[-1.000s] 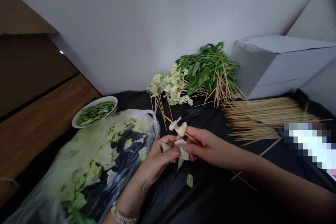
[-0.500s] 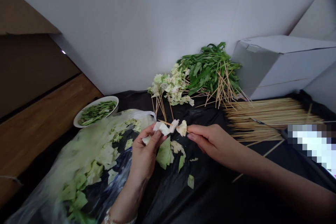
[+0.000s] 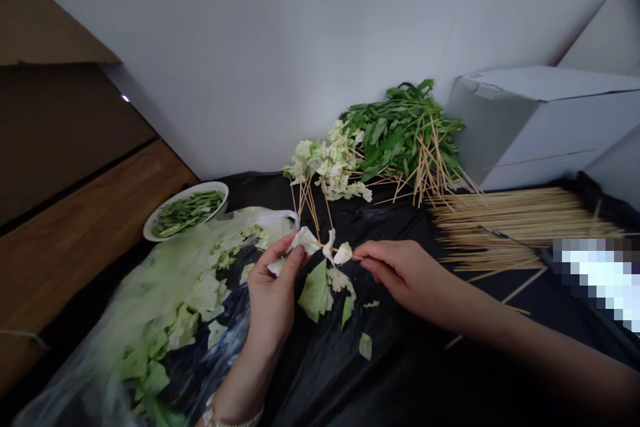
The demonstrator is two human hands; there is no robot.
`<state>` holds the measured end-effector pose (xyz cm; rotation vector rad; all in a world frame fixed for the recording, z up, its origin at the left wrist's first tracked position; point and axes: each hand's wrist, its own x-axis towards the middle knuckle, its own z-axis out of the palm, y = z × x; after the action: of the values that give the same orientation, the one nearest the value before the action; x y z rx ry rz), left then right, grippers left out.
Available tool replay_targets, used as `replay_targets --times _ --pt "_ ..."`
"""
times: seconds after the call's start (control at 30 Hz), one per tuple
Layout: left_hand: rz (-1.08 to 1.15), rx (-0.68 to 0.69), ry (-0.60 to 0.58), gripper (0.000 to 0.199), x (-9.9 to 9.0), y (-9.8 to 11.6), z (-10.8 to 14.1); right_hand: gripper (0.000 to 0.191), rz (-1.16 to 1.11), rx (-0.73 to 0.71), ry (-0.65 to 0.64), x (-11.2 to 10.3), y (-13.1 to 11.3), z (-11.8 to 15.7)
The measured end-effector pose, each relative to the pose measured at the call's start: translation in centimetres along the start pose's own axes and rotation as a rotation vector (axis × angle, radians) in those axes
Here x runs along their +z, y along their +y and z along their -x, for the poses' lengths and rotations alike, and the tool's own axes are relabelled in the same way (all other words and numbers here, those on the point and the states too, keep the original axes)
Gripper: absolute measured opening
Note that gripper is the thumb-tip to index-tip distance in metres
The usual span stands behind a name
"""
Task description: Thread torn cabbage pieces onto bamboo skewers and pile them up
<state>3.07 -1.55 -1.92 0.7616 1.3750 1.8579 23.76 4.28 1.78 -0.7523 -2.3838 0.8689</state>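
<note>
left hand [image 3: 273,290]: closed in a pinch on a white cabbage piece [image 3: 305,240], thumb against fingers.
right hand [image 3: 403,270]: gripping the held skewer [image 3: 357,257] near its right-hand end.
held skewer: roughly level between the hands, above the black sheet [image 3: 320,380]; left-hand end meets the white cabbage piece; whether it pierces the piece cannot be told.
threaded pieces [image 3: 343,253]: two, on the held skewer, between the hands.
loose leaves [image 3: 314,290]: on the black sheet, below the held skewer.
clear bag [image 3: 135,287]: left of the left hand, with cut cabbage [image 3: 205,297] about it.
bowl [image 3: 149,232]: white, beyond the clear bag, containing green pods [image 3: 189,212].
skewered cabbage [image 3: 335,163]: piled near the wall [image 3: 250,53], beside leafy greens [image 3: 393,133] on sticks.
bare skewers [image 3: 510,217]: bundled beyond the right forearm, in front of the white box [image 3: 575,127].
</note>
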Motion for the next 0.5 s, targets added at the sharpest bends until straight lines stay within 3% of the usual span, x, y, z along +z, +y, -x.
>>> replay_targets --times 0.5 --pt "-0.359 0.201 0.014 0.023 -0.26 0.21 0.17 0.028 0.034 0.045 -0.026 0.87 0.30 -0.03"
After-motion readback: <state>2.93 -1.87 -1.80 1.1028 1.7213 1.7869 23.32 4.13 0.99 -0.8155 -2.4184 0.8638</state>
